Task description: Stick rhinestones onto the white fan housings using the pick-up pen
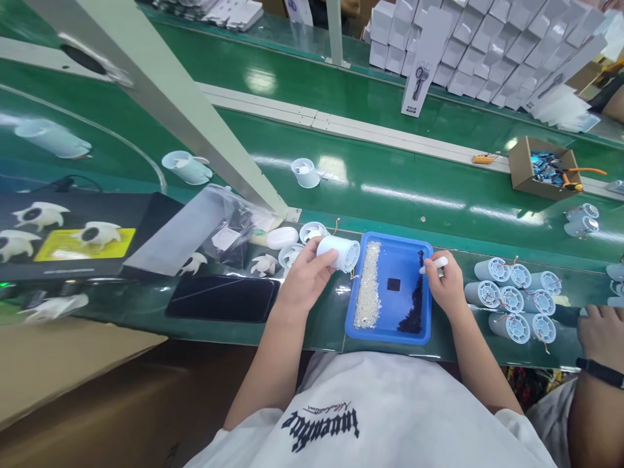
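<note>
My left hand (305, 278) grips a white cylindrical fan housing (338, 252) with thin wires hanging from it, held just left of a blue tray (387, 333). The tray holds a strip of small clear pieces (368, 286) on its left, a strip of small dark pieces (415, 305) on its right and one black square (393, 284) in the middle. My right hand (447, 284) rests on the tray's right rim, pinching a small white tool (435, 263) above the dark pieces.
Several finished white cylinders (514, 299) lie right of the tray, beside a co-worker's hand (602, 335). White impellers (264, 264), a plastic bag (229, 224) and a black phone (221, 298) lie to the left. A cardboard box (541, 169) and stacked white cartons (487, 45) sit farther back.
</note>
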Motion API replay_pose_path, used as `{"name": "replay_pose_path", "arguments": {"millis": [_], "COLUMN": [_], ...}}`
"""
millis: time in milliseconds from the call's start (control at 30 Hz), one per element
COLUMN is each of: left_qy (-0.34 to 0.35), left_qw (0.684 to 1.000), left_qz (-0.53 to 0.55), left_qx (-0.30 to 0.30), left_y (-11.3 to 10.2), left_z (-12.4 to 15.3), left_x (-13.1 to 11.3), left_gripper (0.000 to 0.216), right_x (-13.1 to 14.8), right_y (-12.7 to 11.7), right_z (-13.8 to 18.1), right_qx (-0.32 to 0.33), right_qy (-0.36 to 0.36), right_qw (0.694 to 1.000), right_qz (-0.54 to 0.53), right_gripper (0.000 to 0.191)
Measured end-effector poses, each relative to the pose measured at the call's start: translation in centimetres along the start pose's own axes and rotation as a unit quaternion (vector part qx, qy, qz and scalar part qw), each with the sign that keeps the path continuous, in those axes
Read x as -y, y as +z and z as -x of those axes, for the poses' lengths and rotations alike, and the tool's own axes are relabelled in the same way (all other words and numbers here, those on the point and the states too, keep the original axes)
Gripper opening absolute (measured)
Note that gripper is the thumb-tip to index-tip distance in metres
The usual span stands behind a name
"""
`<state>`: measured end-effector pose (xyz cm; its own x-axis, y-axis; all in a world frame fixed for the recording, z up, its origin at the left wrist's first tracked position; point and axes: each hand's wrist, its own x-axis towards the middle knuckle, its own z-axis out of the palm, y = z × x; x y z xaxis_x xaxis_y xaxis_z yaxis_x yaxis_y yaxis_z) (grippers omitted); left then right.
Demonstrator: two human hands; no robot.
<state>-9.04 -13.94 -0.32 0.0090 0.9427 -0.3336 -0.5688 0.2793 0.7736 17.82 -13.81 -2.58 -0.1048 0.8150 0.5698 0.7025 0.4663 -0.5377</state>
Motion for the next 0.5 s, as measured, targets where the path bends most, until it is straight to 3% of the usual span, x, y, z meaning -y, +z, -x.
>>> {"name": "replay_pose_path", "arguments": {"millis": [200,300,500], "left_qy": [0.008,0.026,0.041], "left_qw": [0.999,0.999,0.998], "left_qz": [0.037,0.039,0.041], "left_qx": [0.003,0.005,-0.011], "left_y": [0.4,0.1,-0.7], "left_z": [0.5,0.9,1.6], "left_x": [-0.2,-0.4,-0.5], "left_gripper": [0.038,0.037,0.037], "right_x": [3.0,5.3,7.8], "right_y": [0.3,1.0,2.5], "right_z": [0.3,1.6,3.8], "right_qx": [-0.007,0.044,0.129], "right_qy": [-0.017,-0.034,-0.087], "right_qw": [0.991,0.977,0.962], "right_qz": [-0.129,-0.204,-0.223], "right_gripper": [0.014,0.016,0.016]}}
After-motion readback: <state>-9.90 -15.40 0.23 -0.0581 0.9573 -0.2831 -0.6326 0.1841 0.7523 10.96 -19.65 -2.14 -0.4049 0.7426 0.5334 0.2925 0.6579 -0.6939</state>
